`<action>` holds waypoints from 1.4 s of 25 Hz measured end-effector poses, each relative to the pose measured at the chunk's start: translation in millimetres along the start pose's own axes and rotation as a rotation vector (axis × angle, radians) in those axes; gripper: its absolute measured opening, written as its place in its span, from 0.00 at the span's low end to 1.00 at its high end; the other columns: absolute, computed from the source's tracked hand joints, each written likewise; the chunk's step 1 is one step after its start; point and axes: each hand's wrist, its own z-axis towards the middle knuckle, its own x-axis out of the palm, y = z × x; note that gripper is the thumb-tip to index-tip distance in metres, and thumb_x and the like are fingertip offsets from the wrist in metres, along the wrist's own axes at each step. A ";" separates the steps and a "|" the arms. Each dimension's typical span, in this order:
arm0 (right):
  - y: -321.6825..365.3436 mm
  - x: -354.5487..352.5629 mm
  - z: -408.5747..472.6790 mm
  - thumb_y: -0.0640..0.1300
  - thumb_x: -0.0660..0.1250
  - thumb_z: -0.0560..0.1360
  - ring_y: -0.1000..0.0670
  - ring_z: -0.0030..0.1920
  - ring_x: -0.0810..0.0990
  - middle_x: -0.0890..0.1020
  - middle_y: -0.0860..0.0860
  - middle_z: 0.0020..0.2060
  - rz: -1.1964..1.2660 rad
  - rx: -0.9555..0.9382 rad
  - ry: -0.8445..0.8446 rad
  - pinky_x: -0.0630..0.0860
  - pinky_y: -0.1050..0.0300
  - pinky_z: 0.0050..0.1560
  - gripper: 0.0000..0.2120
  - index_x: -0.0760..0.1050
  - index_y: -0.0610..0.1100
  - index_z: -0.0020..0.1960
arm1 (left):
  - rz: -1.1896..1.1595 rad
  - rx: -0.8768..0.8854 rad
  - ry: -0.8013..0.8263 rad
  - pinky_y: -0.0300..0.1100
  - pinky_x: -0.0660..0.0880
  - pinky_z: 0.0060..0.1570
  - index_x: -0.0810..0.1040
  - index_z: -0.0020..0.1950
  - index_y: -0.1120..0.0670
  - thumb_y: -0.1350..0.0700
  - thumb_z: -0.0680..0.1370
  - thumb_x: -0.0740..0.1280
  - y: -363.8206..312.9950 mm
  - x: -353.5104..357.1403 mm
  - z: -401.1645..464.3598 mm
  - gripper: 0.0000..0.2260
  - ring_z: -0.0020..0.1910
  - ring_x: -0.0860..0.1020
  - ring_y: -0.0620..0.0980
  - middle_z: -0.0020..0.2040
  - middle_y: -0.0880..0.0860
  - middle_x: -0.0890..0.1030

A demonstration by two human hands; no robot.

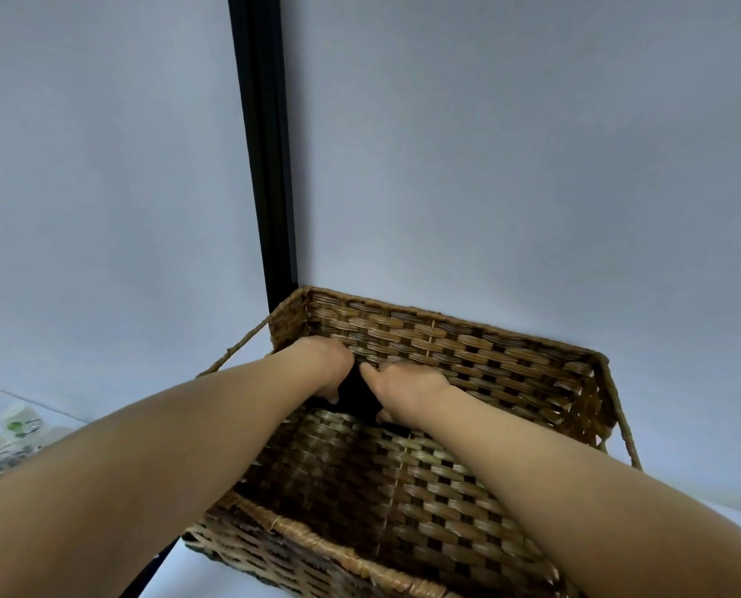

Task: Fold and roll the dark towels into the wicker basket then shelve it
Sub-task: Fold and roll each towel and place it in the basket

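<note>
- As seen from the head view, a rectangular brown woven wicker basket sits on a white desk, its far wall close to a pale grey backdrop.
- Both bare forearms reach into the basket toward its far left corner.
- A dark towel lies against the far wall in that corner, largely hidden between the two hands; whether it is rolled cannot be told.
- The left hand curls down over the towel's left side, fingers bent around it.
- The right hand presses on the towel's right side, forefinger extended toward the left hand, thumb tucked beneath; it appears to grip the cloth.
- A thin rope handle projects from the basket's left end, another from the right.
- A black vertical post stands behind the basket.
- Blurred pale containers lie at the far left edge.
</note>
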 end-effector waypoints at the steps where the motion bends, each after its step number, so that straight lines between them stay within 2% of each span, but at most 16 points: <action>1: -2.2 -3.5 -3.2 0.53 0.72 0.76 0.40 0.54 0.79 0.77 0.41 0.59 0.013 0.004 0.010 0.76 0.48 0.41 0.29 0.63 0.43 0.68 | -0.040 0.004 0.002 0.47 0.77 0.57 0.75 0.67 0.58 0.47 0.79 0.70 1.9 -1.4 -3.4 0.21 0.58 0.79 0.55 0.61 0.55 0.79; 4: -14.6 -24.7 -23.7 0.60 0.70 0.75 0.40 0.58 0.78 0.75 0.43 0.63 0.080 0.016 -0.014 0.78 0.47 0.48 0.31 0.64 0.44 0.68 | -0.218 0.028 -0.028 0.48 0.75 0.56 0.76 0.67 0.55 0.42 0.78 0.69 11.1 -11.4 -25.0 0.23 0.56 0.78 0.54 0.60 0.53 0.80; 7: -31.1 -54.5 -55.5 0.63 0.65 0.77 0.43 0.60 0.77 0.75 0.47 0.63 0.123 0.022 -0.131 0.78 0.46 0.53 0.26 0.67 0.47 0.66 | -0.326 0.033 -0.105 0.47 0.75 0.55 0.76 0.64 0.51 0.38 0.77 0.68 15.3 -27.7 -57.2 0.22 0.56 0.77 0.52 0.59 0.50 0.79; 9: -43.1 -72.3 -80.4 0.64 0.64 0.78 0.45 0.60 0.76 0.74 0.49 0.62 0.130 0.034 -0.254 0.77 0.47 0.53 0.26 0.67 0.49 0.68 | -0.400 0.052 -0.288 0.48 0.75 0.57 0.75 0.64 0.48 0.37 0.77 0.67 14.2 -42.2 -80.3 0.21 0.58 0.77 0.49 0.60 0.48 0.79; 10: -49.1 -78.5 -93.0 0.64 0.63 0.78 0.46 0.61 0.74 0.72 0.50 0.64 0.124 0.050 -0.326 0.77 0.47 0.53 0.26 0.66 0.50 0.70 | -0.395 0.047 -0.422 0.48 0.75 0.59 0.72 0.68 0.46 0.36 0.77 0.66 12.6 -47.9 -91.1 0.23 0.62 0.75 0.48 0.64 0.46 0.77; 12: -63.1 -84.8 -119.1 0.65 0.62 0.78 0.46 0.66 0.70 0.66 0.51 0.71 0.082 0.099 -0.478 0.76 0.48 0.55 0.30 0.61 0.52 0.74 | -0.267 0.002 -0.687 0.51 0.69 0.69 0.61 0.77 0.42 0.34 0.77 0.63 3.1 -59.6 -110.5 0.31 0.75 0.64 0.49 0.77 0.45 0.66; 14: -76.2 -82.6 -142.4 0.67 0.61 0.77 0.44 0.74 0.62 0.55 0.50 0.79 0.036 0.154 -0.554 0.73 0.46 0.62 0.36 0.54 0.54 0.78 | -0.154 -0.048 -0.793 0.53 0.55 0.78 0.48 0.81 0.41 0.31 0.77 0.60 -12.4 -68.4 -119.9 0.38 0.82 0.48 0.51 0.83 0.47 0.49; 15: -81.6 -78.8 -152.8 0.68 0.60 0.77 0.43 0.76 0.58 0.49 0.49 0.80 0.028 0.176 -0.562 0.72 0.45 0.65 0.38 0.51 0.55 0.79 | -0.140 -0.057 -0.800 0.54 0.50 0.79 0.45 0.82 0.41 0.30 0.77 0.59 -22.5 -71.8 -120.9 0.39 0.82 0.44 0.52 0.83 0.47 0.44; 17: -92.5 -68.0 -174.1 0.69 0.59 0.77 0.41 0.79 0.53 0.43 0.49 0.81 0.043 0.206 -0.565 0.70 0.43 0.68 0.39 0.48 0.55 0.80 | -0.146 -0.057 -0.807 0.55 0.47 0.79 0.43 0.82 0.41 0.30 0.77 0.59 -47.2 -79.3 -119.9 0.40 0.82 0.40 0.53 0.83 0.48 0.40; 20: -110.7 -52.0 -211.6 0.68 0.59 0.77 0.40 0.79 0.53 0.42 0.50 0.81 0.093 0.239 -0.579 0.68 0.42 0.70 0.38 0.48 0.55 0.80 | -0.167 -0.036 -0.831 0.55 0.47 0.80 0.43 0.81 0.41 0.31 0.77 0.58 -88.6 -94.2 -118.7 0.39 0.82 0.40 0.52 0.83 0.48 0.40; 23: -138.2 -27.8 -265.7 0.66 0.59 0.79 0.42 0.77 0.58 0.46 0.50 0.81 0.149 0.307 -0.578 0.70 0.45 0.67 0.35 0.53 0.54 0.79 | -0.172 0.002 -0.866 0.54 0.47 0.80 0.46 0.82 0.42 0.32 0.78 0.58 -147.9 -112.7 -121.2 0.38 0.82 0.40 0.51 0.83 0.48 0.41; 26: -172.0 9.0 -329.2 0.65 0.58 0.79 0.45 0.71 0.66 0.53 0.52 0.80 0.203 0.368 -0.561 0.74 0.48 0.59 0.31 0.59 0.52 0.77 | -0.204 0.066 -0.885 0.54 0.46 0.80 0.50 0.82 0.44 0.34 0.79 0.58 -222.2 -130.5 -126.2 0.35 0.82 0.40 0.51 0.83 0.49 0.43; 30: -231.5 68.9 -417.8 0.63 0.60 0.80 0.49 0.66 0.70 0.64 0.56 0.73 0.349 0.542 -0.555 0.73 0.52 0.56 0.26 0.65 0.52 0.73 | -0.232 0.213 -0.890 0.55 0.47 0.79 0.53 0.81 0.45 0.34 0.79 0.59 -342.0 -142.8 -124.5 0.34 0.82 0.42 0.52 0.83 0.50 0.45; 35: -282.4 161.4 -503.3 0.59 0.60 0.81 0.46 0.63 0.72 0.71 0.53 0.69 0.397 0.762 -0.489 0.71 0.51 0.61 0.23 0.67 0.50 0.72 | -0.516 0.421 -0.698 0.53 0.48 0.80 0.50 0.82 0.44 0.35 0.81 0.57 -485.8 -122.9 -96.3 0.33 0.82 0.44 0.49 0.83 0.47 0.44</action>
